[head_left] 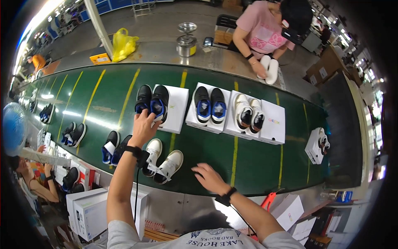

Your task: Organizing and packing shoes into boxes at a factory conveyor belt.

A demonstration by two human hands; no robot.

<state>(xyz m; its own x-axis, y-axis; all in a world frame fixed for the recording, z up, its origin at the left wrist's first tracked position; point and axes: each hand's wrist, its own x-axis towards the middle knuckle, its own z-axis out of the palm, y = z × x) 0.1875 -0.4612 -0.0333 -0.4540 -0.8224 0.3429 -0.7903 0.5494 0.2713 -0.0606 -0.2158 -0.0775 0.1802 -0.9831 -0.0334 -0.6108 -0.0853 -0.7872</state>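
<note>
My left hand (144,126) reaches out over the green conveyor belt (257,162) and touches the near end of a black and blue pair of shoes (152,102) that lies partly on a white shoebox (176,108). My right hand (208,177) hovers open, palm down, over the belt near its front edge. A white and black pair of shoes (163,160) lies between my two hands on the belt. Both wrists wear black bands.
Two more shoe pairs (210,105) (248,113) rest on white boxes to the right, another boxed pair (318,145) farther right. Loose pairs (112,148) lie left. A person in pink (265,33) handles white shoes across the belt. White boxes (89,211) stack at my left.
</note>
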